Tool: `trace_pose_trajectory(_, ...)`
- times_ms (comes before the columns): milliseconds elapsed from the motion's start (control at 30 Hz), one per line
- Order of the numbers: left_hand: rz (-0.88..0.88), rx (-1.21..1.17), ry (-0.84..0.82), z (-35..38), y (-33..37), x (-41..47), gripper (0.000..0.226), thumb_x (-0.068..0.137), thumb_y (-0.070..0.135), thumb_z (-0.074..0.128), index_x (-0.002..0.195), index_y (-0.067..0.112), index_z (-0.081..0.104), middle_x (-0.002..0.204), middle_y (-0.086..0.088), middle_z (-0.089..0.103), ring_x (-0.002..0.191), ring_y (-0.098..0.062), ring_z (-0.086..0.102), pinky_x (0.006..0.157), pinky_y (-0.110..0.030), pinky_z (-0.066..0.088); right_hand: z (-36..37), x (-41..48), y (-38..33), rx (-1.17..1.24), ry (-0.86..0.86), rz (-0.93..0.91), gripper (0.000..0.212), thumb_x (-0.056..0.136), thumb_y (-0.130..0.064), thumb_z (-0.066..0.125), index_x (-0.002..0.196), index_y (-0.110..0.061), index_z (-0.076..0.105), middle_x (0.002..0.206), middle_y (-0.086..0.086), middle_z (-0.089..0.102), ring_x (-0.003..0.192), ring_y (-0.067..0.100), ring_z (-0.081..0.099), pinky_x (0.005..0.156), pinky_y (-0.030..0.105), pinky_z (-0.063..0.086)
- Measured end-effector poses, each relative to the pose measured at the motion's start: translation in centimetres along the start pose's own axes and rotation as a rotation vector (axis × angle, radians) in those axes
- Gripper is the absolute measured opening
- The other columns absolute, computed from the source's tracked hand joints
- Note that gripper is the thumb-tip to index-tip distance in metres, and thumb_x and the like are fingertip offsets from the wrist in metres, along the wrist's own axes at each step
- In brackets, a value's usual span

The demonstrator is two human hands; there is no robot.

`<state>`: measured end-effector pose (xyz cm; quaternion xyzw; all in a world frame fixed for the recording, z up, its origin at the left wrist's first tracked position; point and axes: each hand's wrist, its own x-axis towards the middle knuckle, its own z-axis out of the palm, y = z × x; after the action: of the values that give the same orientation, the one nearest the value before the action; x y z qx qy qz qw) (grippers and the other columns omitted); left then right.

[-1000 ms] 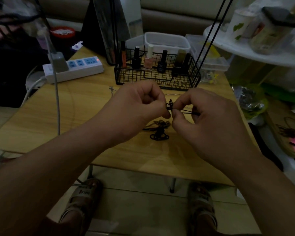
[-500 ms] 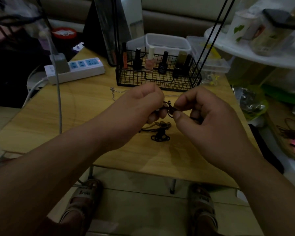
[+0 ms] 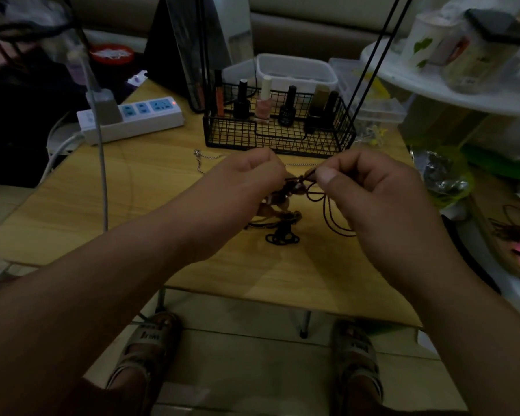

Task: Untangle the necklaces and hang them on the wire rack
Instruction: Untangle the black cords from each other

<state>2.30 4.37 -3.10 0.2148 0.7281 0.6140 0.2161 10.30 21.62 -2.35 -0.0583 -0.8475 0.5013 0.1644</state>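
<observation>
Two hands meet above the middle of the wooden table (image 3: 72, 205), both closed on the same tangle of black cord necklaces (image 3: 311, 196). The left hand (image 3: 246, 181) has its fingers curled in around the cord, with brownish beads (image 3: 278, 200) showing just under its fingertips. The right hand (image 3: 373, 193) pinches a strand between thumb and forefinger, and loops of cord hang beneath it. The short stretch of cord between the two hands looks taut. The lower part of the tangle, ending in a black knotted pendant (image 3: 282, 239), lies on the table below the hands. A thin silver chain (image 3: 206, 157) lies flat on the wood behind the left hand, just in front of the black wire rack (image 3: 279, 139), which holds nail polish bottles (image 3: 263, 100). A white power strip (image 3: 138, 118) sits to the rack's left
</observation>
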Motion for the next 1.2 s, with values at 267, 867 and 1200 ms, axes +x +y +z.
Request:
trace_pose_trajectory(267,-0.041,-0.187,0.128,0.6,-1.0,0.3,0.021,0.098,0.014,0.054,0.078,0.017,0.058,0.083,-0.003,0.065,0.074,-0.015,0.054,0.07,-0.031,0.044,-0.1,0.5,0.2,0.408,-0.062,0.268,0.016,0.083,-0.032,0.061,0.079,-0.022,0.074,0.074,0.003,0.049,0.063,0.01,0.044,0.045,0.021,0.031)
trace_pose_trajectory(867,-0.164,-0.304,-0.054,1.1,-1.4,-0.2,0.028,0.097,0.002,0.049,0.093,0.019,0.07,0.076,0.001,0.058,0.064,-0.012,0.051,0.061,-0.027,0.042,-0.2,0.5,-0.5,0.798,-0.145,0.345,0.013,0.082,-0.026,0.065,0.092,-0.018,0.063,0.082,-0.008,0.06,0.058,0.005,0.04,0.048,0.021,0.017)
trace_pose_trajectory(1200,-0.112,-0.209,-0.146,1.3,-1.7,-0.1,0.02,0.101,0.003,0.053,0.092,0.009,0.07,0.088,-0.009,0.058,0.072,-0.017,0.053,0.071,-0.034,0.043,-1.0,0.5,0.0,0.891,-0.375,0.237,0.007,0.095,-0.027,0.056,0.096,-0.021,0.059,0.078,-0.004,0.066,0.046,0.002,0.037,0.047,0.025,0.012)
